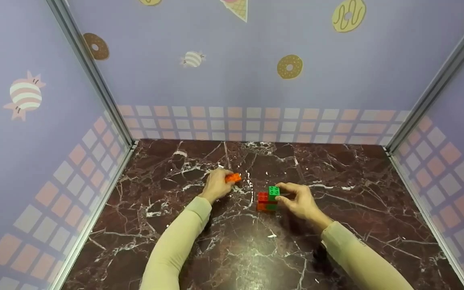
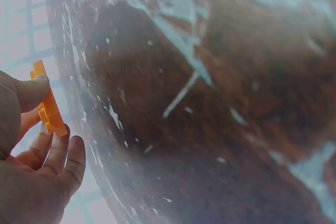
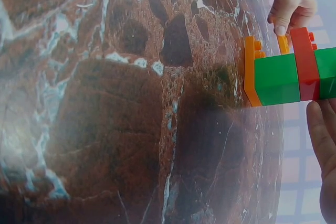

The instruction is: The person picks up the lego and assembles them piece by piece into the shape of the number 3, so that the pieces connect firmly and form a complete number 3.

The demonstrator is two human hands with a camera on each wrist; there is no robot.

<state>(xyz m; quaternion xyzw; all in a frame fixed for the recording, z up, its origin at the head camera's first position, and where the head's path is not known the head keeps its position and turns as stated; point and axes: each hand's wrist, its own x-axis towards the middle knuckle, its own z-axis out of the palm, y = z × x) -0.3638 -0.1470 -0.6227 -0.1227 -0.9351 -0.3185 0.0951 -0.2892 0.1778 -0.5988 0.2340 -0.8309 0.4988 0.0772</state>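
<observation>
My left hand point(image 1: 217, 185) pinches a flat orange toy brick point(image 1: 235, 177) between thumb and fingers, left of a small stack. In the left wrist view the orange brick point(image 2: 51, 103) shows edge-on, its studs facing the palm. The stack has an orange flat brick point(image 3: 251, 74) at its base, then a green brick point(image 3: 276, 78), a red flat brick point(image 3: 306, 64) and another green brick point(image 1: 273, 190) on top. My right hand point(image 1: 302, 200) holds that top green brick from the right, thumb in front and a finger behind. Studs on the red and orange layers stick out leftward of the green bricks.
The stack stands on a dark red marbled tabletop point(image 1: 232, 249). Lilac panels with candy and donut pictures enclose the back point(image 1: 232, 80), the left point(image 1: 14, 161) and the right. Metal strips point(image 1: 95, 217) run along the table's side edges.
</observation>
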